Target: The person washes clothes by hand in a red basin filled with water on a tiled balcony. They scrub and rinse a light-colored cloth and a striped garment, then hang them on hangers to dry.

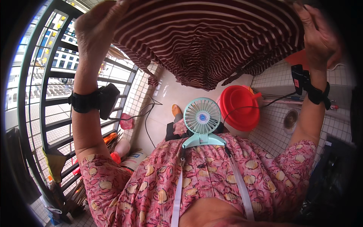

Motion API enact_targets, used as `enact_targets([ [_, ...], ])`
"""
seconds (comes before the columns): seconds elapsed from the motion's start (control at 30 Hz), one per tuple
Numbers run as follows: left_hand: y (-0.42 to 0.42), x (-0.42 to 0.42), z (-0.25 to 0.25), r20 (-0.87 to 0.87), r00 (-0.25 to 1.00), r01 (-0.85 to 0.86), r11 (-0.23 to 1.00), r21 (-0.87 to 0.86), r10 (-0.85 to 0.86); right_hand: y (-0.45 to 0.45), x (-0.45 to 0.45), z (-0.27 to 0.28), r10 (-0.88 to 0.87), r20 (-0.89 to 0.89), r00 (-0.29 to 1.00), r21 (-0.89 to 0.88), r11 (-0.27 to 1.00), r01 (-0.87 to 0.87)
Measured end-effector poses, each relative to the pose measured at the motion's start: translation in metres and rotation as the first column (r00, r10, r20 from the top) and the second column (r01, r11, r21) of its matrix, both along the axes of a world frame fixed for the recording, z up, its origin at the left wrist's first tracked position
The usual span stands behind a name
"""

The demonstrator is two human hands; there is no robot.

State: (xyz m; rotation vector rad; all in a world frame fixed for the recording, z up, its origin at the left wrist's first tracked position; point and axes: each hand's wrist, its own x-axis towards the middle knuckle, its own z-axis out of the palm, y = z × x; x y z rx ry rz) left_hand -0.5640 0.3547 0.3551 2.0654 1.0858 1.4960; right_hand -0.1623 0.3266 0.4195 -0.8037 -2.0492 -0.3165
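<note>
A dark red garment with thin white stripes (204, 42) hangs spread between my two raised hands, its folds falling towards the floor. At the upper left, my left hand (99, 22) grips one edge of the cloth; its fingertips run out at the top of the view. My right hand (320, 37) has hold of the opposite edge at the upper right. The garment's top edge is cut off by the picture. Each forearm carries a black strap with a device and a cable. A mint-green portable fan (202, 116) hangs at my chest on a white strap.
Metal window bars (59, 75) rise at my left. A red-lidded bucket (239, 109) stands on the floor to the front right, beside a tiled wall (266, 127). A pink plastic thing (126, 121) is near the bars. Loose black cables cross the space on both sides.
</note>
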Motion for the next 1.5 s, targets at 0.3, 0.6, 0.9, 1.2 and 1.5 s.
enact_targets([
  [0.3,-0.009,-0.009,-0.186,-0.387,0.921,-0.178,0.933,-0.312,0.047,0.014,-0.029,-0.205,-0.085,0.168,0.982,-0.385,0.912,0.144],
  [0.6,0.015,-0.009,-0.065,-0.169,0.890,-0.418,0.906,0.067,0.423,0.050,-0.046,-0.090,-0.058,0.028,0.998,0.091,0.994,0.055],
  [0.9,-0.071,-0.031,-0.223,-0.468,0.877,-0.375,0.769,-0.517,0.114,0.006,-0.064,-0.259,0.093,0.247,0.965,-0.576,0.814,0.069],
  [1.2,-0.041,-0.061,-0.161,-0.109,0.792,-0.594,0.799,0.097,0.601,0.040,-0.101,-0.125,0.032,-0.126,0.991,-0.716,0.689,-0.113],
  [1.5,-0.071,-0.028,-0.320,0.043,0.793,-0.308,0.460,-0.833,0.608,-0.017,-0.031,0.000,-0.054,-0.331,0.942,-0.773,0.588,-0.238],
])
